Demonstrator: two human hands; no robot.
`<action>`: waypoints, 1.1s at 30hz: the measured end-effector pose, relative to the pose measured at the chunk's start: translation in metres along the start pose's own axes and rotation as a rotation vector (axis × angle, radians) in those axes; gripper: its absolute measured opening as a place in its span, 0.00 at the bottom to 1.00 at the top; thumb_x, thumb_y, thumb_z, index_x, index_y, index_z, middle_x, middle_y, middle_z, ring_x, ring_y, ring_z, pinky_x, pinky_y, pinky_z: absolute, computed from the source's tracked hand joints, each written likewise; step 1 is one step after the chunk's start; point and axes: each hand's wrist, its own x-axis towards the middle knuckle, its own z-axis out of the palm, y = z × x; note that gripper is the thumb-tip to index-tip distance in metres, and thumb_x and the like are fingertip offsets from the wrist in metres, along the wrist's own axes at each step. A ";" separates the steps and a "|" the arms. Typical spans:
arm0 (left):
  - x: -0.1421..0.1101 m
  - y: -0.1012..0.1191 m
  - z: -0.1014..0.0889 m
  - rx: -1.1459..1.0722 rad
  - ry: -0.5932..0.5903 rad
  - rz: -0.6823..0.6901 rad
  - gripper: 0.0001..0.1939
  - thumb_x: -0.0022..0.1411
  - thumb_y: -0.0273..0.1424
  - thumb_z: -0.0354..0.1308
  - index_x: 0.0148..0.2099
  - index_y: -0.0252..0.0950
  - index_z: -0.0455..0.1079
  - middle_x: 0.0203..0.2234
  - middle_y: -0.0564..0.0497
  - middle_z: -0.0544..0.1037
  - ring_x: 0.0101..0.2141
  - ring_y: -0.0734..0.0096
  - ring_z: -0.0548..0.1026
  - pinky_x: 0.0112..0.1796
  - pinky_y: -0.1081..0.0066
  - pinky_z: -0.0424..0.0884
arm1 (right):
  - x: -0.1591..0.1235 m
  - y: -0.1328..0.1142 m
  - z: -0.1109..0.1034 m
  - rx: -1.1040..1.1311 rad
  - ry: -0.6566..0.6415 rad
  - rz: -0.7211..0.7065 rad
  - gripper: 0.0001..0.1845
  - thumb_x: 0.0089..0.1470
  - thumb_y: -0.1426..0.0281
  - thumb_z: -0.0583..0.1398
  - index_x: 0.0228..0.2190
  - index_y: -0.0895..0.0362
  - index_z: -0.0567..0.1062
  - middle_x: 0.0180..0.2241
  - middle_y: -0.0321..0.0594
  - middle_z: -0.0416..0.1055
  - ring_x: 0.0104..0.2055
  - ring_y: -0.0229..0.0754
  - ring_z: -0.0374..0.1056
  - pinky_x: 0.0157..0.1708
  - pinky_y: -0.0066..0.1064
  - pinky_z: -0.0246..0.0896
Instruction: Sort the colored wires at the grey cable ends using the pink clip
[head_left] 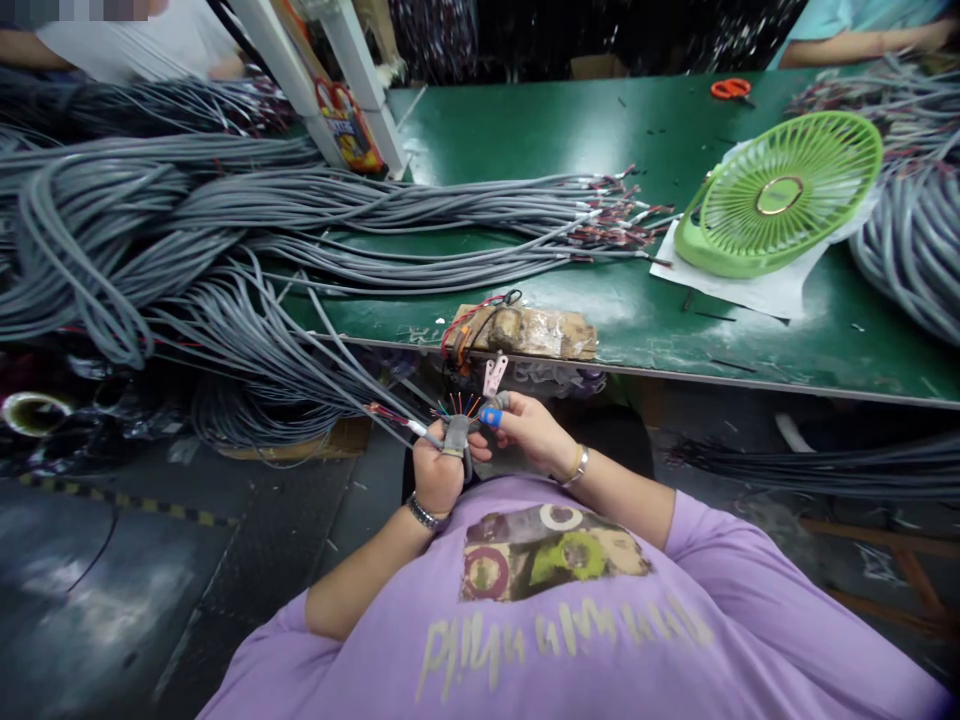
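My left hand (439,475) is closed around a grey cable end with a flat grey piece (455,436) at its tip. Thin coloured wires (459,406) fan out above it. Another grey cable with a white band (415,427) and bare red and dark wires passes beside the same hand. Close by on the right, my right hand (538,432) has its thumb and finger pressed together near the wire ends. Blue and grey wraps cover its fingertips. Anything pinched there is too small to make out. Just beyond the fingers is a pink clip (495,375).
A wooden block (555,333) with red and black leads sits at the green table's (495,130) front edge. Bundles of grey cables (225,210) cover the left side. A green fan (780,195) and orange scissors (730,90) lie right. Two other people are across the table.
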 end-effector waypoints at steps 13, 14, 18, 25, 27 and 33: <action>0.002 0.005 0.000 -0.096 0.058 -0.040 0.17 0.57 0.44 0.59 0.33 0.33 0.71 0.18 0.53 0.77 0.15 0.74 0.74 0.18 0.77 0.71 | -0.009 0.004 0.001 -0.024 -0.086 0.031 0.16 0.33 0.65 0.70 0.22 0.60 0.71 0.19 0.30 0.65 0.20 0.29 0.56 0.21 0.24 0.51; 0.002 0.007 0.000 -0.097 0.062 -0.045 0.17 0.57 0.44 0.59 0.33 0.33 0.71 0.18 0.54 0.76 0.15 0.75 0.74 0.17 0.78 0.70 | -0.009 0.004 -0.002 -0.031 -0.116 0.046 0.17 0.33 0.64 0.71 0.22 0.60 0.71 0.19 0.30 0.65 0.20 0.29 0.56 0.21 0.23 0.51; 0.000 0.015 0.001 -0.117 0.051 -0.058 0.17 0.56 0.44 0.60 0.32 0.33 0.71 0.16 0.55 0.75 0.13 0.78 0.71 0.15 0.80 0.67 | -0.002 0.002 -0.013 0.056 -0.130 0.071 0.20 0.36 0.59 0.70 0.26 0.60 0.72 0.21 0.31 0.65 0.20 0.29 0.56 0.21 0.23 0.55; -0.001 0.025 0.008 -0.122 -0.203 -0.106 0.17 0.57 0.44 0.60 0.31 0.33 0.71 0.16 0.54 0.75 0.13 0.77 0.71 0.15 0.79 0.66 | 0.030 -0.016 -0.016 0.224 -0.071 0.123 0.28 0.53 0.46 0.56 0.31 0.60 0.75 0.25 0.37 0.69 0.22 0.31 0.59 0.22 0.24 0.58; 0.001 0.028 0.012 -0.148 -0.244 -0.123 0.17 0.55 0.44 0.61 0.30 0.33 0.71 0.15 0.55 0.74 0.13 0.78 0.70 0.14 0.79 0.65 | 0.036 -0.018 -0.012 0.218 -0.092 0.075 0.28 0.51 0.46 0.58 0.32 0.60 0.76 0.24 0.36 0.68 0.22 0.31 0.58 0.22 0.24 0.57; 0.008 0.030 0.018 -0.190 -0.276 -0.192 0.18 0.52 0.45 0.62 0.29 0.33 0.70 0.14 0.55 0.72 0.11 0.79 0.68 0.13 0.79 0.62 | 0.040 -0.016 -0.005 0.334 -0.100 0.036 0.27 0.47 0.47 0.62 0.30 0.61 0.77 0.20 0.34 0.66 0.21 0.30 0.57 0.22 0.24 0.55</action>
